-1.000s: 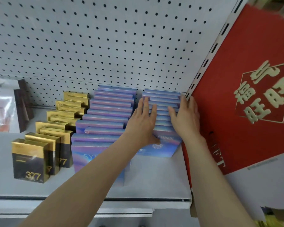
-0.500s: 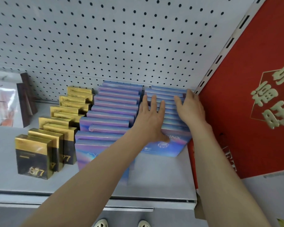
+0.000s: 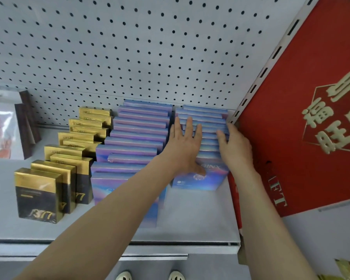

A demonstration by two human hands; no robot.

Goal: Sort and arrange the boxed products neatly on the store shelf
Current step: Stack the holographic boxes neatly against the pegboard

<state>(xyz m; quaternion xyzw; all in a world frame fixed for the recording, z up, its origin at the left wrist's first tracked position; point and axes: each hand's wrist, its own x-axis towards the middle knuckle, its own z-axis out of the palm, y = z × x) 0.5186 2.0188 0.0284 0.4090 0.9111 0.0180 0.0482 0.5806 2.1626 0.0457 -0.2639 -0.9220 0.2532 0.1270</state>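
Observation:
Three rows of boxed products stand on the grey shelf [image 3: 194, 219]. The right row of shiny blue boxes [image 3: 205, 115] runs back to the pegboard. My left hand [image 3: 185, 145] lies flat on top of this row with fingers spread, its thumb on the front box [image 3: 194, 181]. My right hand [image 3: 235, 146] presses on the row's right side, fingers spread. A middle row of purple-blue boxes [image 3: 137, 136] and a left row of gold and black boxes [image 3: 38, 196] stand beside it.
A large red gift box [image 3: 303, 122] with gold characters stands right of the slotted upright [image 3: 257, 81]. White pegboard [image 3: 129, 47] forms the back wall. Dark brown boxes [image 3: 26, 122] and a clear packet [image 3: 0, 134] sit at far left. Shoes show below the shelf edge.
Both hands have stayed on the right blue row, sliding slightly further back along it. The camera has shifted, so the red box sits further right.

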